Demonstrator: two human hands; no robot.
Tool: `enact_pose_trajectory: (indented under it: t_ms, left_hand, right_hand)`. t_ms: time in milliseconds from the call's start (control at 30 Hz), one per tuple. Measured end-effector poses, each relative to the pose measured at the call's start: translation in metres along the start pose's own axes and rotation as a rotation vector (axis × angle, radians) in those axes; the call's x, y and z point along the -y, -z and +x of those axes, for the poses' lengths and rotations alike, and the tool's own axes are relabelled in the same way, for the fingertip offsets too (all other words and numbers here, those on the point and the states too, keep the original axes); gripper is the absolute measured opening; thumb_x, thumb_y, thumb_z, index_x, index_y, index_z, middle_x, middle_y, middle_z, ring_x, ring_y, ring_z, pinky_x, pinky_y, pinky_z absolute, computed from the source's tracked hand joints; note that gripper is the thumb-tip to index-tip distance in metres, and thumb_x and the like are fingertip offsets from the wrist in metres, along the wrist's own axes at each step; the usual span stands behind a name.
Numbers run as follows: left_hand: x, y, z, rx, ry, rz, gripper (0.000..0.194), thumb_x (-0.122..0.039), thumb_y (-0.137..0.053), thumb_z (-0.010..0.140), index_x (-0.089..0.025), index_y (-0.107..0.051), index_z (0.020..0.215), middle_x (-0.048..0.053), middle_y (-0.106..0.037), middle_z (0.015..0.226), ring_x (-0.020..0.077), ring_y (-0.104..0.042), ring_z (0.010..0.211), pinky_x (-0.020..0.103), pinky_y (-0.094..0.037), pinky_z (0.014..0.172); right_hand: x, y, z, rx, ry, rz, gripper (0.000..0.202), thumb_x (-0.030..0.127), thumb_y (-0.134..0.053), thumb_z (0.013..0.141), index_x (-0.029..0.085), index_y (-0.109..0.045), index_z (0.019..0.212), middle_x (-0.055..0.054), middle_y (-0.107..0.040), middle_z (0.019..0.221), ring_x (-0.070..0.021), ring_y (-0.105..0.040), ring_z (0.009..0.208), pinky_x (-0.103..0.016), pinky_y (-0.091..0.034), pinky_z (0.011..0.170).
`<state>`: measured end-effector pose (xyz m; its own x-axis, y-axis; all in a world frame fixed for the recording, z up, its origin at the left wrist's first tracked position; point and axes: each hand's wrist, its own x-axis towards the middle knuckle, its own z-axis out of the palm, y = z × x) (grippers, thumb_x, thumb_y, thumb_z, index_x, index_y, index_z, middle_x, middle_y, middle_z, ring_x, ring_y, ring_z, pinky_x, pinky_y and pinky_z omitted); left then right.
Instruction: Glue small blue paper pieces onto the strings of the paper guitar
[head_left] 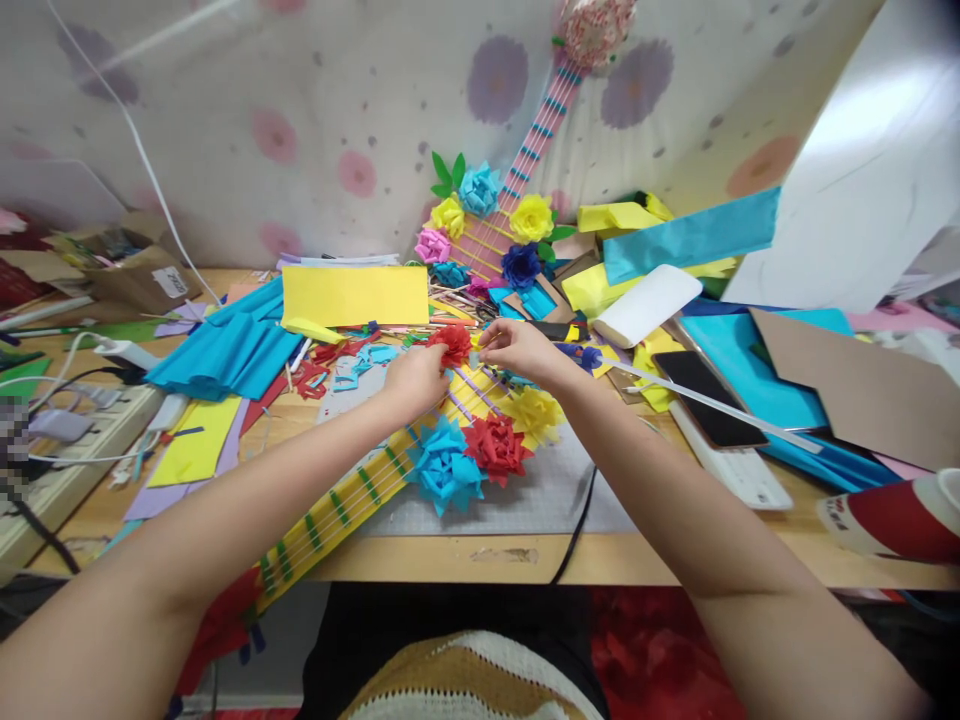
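A yellow paper guitar [341, 510] lies aslant on the table, its neck running toward the lower left. Blue [446, 463], red [496, 448] and yellow [534, 415] paper flowers sit along the near side of its body. At the body's far side, my left hand [420, 380] is closed on another red paper flower [452, 343]. Just right of that flower, my right hand [519, 350] hovers with thumb and fingers drawn together in a pinch. Whatever its fingertips hold is too small to make out.
A pink paper guitar [480, 245] with flowers leans on the patterned curtain behind. Yellow card [356, 295], blue crepe paper [225, 345] and scraps surround the work. At right lie a phone [709, 398], a white strip [735, 410] and a paper cup [892, 515]; a power strip [90, 460] is left.
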<state>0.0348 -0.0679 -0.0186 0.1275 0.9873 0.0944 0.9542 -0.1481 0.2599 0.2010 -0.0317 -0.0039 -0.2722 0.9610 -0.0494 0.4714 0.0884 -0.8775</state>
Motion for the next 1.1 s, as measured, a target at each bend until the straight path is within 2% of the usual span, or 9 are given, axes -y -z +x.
enact_pose_trajectory:
  t_ms: [167,267,333,467,567,733,867,1000,1100]
  left_hand:
    - [0.014,0.012,0.0,-0.08,-0.024,-0.268,0.036,-0.016,-0.055,0.072,-0.021,-0.061,0.107,0.007,-0.069,0.1,0.0242,-0.063,0.096,0.032,-0.047,0.081]
    - [0.019,0.02,-0.003,-0.109,0.07,-0.53,0.028,-0.018,-0.056,0.074,-0.019,-0.06,0.102,0.006,-0.07,0.093,0.0179,-0.065,0.078,0.027,-0.05,0.069]
    - [0.019,0.021,-0.007,-0.051,0.171,-0.786,0.02,-0.022,-0.058,0.075,-0.017,-0.06,0.095,0.006,-0.069,0.087,0.015,-0.064,0.068,0.025,-0.05,0.06]
    - [0.012,0.018,-0.015,0.195,0.352,-1.231,0.019,-0.026,-0.067,0.072,-0.013,-0.058,0.083,0.007,-0.067,0.085,0.0149,-0.066,0.072,0.023,-0.052,0.058]
    - [0.009,0.016,-0.017,0.222,0.419,-1.395,0.016,-0.021,-0.068,0.071,-0.012,-0.057,0.077,0.004,-0.064,0.077,0.0136,-0.067,0.071,0.023,-0.054,0.06]
    - [0.007,0.02,-0.015,0.154,0.5,-1.446,0.008,-0.008,-0.06,0.075,-0.012,-0.053,0.074,0.001,-0.06,0.068,0.011,-0.065,0.063,0.021,-0.054,0.055]
    - [0.007,0.018,-0.016,0.078,0.428,-1.34,0.011,-0.009,-0.063,0.072,-0.012,-0.053,0.075,0.0,-0.059,0.067,0.0105,-0.063,0.06,0.022,-0.054,0.052]
    - [0.011,0.016,-0.016,0.012,0.325,-1.241,0.019,-0.011,-0.068,0.065,-0.013,-0.053,0.077,-0.001,-0.059,0.066,0.0114,-0.063,0.06,0.022,-0.053,0.051]
    - [0.014,0.02,-0.017,-0.006,0.323,-1.2,0.014,-0.014,-0.067,0.066,-0.013,-0.055,0.073,-0.002,-0.058,0.064,0.0104,-0.061,0.059,0.021,-0.052,0.05]
  right_hand:
    - [-0.002,-0.006,-0.003,0.007,0.001,0.124,0.02,0.008,-0.063,0.06,0.018,-0.052,0.074,0.003,-0.057,0.06,-0.0106,-0.054,0.057,-0.021,-0.042,0.054]
    - [0.0,-0.013,-0.01,-0.003,-0.016,0.223,0.022,0.008,-0.062,0.061,0.019,-0.05,0.077,0.004,-0.06,0.062,-0.0104,-0.056,0.059,-0.021,-0.041,0.055]
    - [0.003,-0.018,-0.013,-0.019,-0.023,0.282,0.023,0.008,-0.062,0.062,0.019,-0.049,0.077,0.004,-0.06,0.062,-0.0104,-0.057,0.062,-0.021,-0.042,0.057]
    - [0.012,-0.029,-0.015,-0.022,-0.027,0.373,0.022,0.007,-0.061,0.061,0.019,-0.048,0.074,0.004,-0.059,0.062,-0.0105,-0.058,0.063,-0.022,-0.043,0.061]
    - [0.016,-0.034,-0.013,-0.026,0.003,0.377,0.021,0.008,-0.062,0.06,0.018,-0.049,0.073,0.004,-0.059,0.064,-0.0102,-0.057,0.063,-0.022,-0.044,0.062]
    - [0.013,-0.037,-0.012,-0.018,0.031,0.334,0.021,0.011,-0.065,0.059,0.017,-0.049,0.071,0.004,-0.057,0.064,-0.0097,-0.056,0.062,-0.023,-0.043,0.061]
    - [0.011,-0.034,-0.013,-0.001,0.02,0.314,0.021,0.015,-0.066,0.059,0.017,-0.049,0.07,0.004,-0.057,0.064,-0.0099,-0.056,0.063,-0.022,-0.042,0.06]
    - [0.005,-0.01,-0.021,0.015,0.07,0.276,0.026,0.023,-0.072,0.057,0.017,-0.052,0.072,0.003,-0.057,0.065,-0.0096,-0.053,0.062,-0.022,-0.04,0.058]
    - [-0.009,0.018,-0.037,0.043,0.082,0.203,0.03,0.035,-0.072,0.059,0.016,-0.055,0.075,0.002,-0.058,0.068,-0.0097,-0.052,0.062,-0.023,-0.039,0.058]
